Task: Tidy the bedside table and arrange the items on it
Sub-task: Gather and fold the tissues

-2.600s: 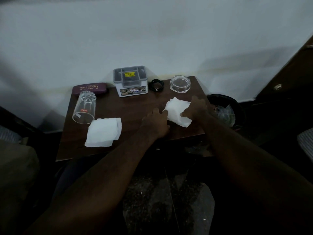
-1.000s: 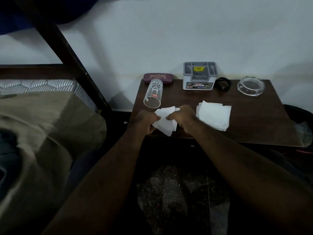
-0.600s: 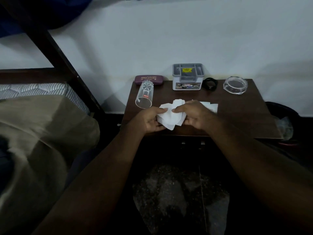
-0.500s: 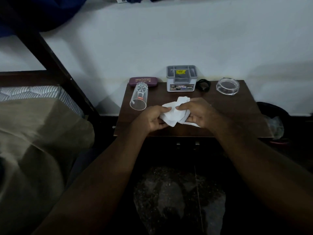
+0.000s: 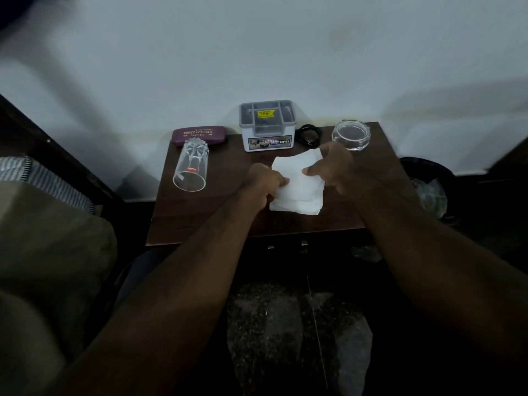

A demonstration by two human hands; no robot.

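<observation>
A stack of white paper napkins [image 5: 297,187] lies on the dark wooden bedside table [image 5: 217,221], right of its middle. My left hand [image 5: 264,182] pinches the stack's left edge. My right hand [image 5: 334,164] holds the top napkin at its right edge and far corner. A clear drinking glass [image 5: 191,167] lies on its side at the left. At the back stand a maroon spectacle case [image 5: 199,134], a grey-lidded white organiser box [image 5: 267,125], a black coiled band [image 5: 309,134] and a round glass dish [image 5: 351,134].
A white wall runs behind the table. A bed with a striped mattress [image 5: 43,178] and an olive blanket [image 5: 48,252] sits at the left behind a dark bed post. A black waste bin [image 5: 428,187] with a plastic bag stands right of the table.
The two separate napkins have been brought together into one stack near the table's middle. Both hands moved right with the napkin and now press on the stack.
</observation>
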